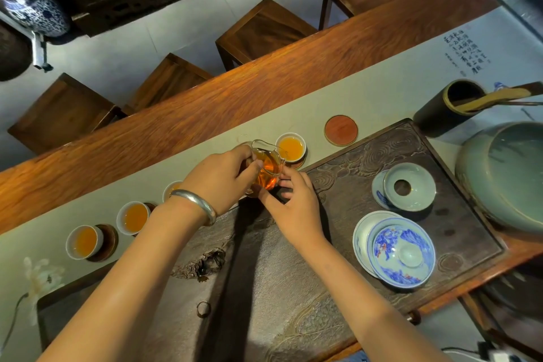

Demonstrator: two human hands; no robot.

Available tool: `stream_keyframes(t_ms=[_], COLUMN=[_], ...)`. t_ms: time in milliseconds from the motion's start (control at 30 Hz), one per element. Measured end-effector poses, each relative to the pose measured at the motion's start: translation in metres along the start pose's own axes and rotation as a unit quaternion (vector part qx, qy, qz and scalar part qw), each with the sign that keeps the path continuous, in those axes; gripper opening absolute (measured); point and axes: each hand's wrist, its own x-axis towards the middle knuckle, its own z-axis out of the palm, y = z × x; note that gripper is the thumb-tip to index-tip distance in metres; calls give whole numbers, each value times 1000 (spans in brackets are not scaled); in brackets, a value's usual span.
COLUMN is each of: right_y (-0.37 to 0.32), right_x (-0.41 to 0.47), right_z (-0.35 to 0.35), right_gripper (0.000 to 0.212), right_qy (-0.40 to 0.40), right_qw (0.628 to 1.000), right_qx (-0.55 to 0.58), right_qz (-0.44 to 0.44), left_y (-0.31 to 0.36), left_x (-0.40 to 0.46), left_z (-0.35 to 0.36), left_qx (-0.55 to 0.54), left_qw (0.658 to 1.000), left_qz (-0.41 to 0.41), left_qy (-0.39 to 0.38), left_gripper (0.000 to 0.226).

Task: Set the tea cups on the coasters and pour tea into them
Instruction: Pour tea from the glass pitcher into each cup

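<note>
My left hand (221,178) grips a glass pitcher (266,166) of amber tea by its handle side, held over the tray's far edge. My right hand (293,200) touches the pitcher's base with its fingertips. Several small white cups hold tea along the grey runner: one (291,147) just right of the pitcher on a coaster, one (172,189) partly hidden behind my left wrist, one (133,217), and one (84,242) at the left, off-centre on its dark coaster (108,242). An empty red coaster (341,129) lies further right.
A dark carved tea tray (367,161) carries a blue-and-white gaiwan (401,253) and a celadon lid on a saucer (408,186). A large celadon bowl (505,173) and a dark tool holder (449,107) stand at the right. Wooden stools line the table's far side.
</note>
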Motion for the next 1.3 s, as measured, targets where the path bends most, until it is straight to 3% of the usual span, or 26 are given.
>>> stream_keyframes(t_ms=[733,1000,1300], right_y=[-2,-5,-9], right_x=[4,4,5], right_z=[-2,-3,-9], right_gripper=[58,60,76], right_qy=[13,11,14], right_qw=[1000,999,1000], right_qx=[4,31,-11], right_qz=[-1,12,-8], left_y=[7,5,-3], left_x=[7,6,-8], left_z=[-5,-4,0], left_qx=[22,16,-66], left_qw=[1000,1000,998], left_qz=[12,16,-6], left_qy=[-8,-14,-13], left_gripper=[21,17,20])
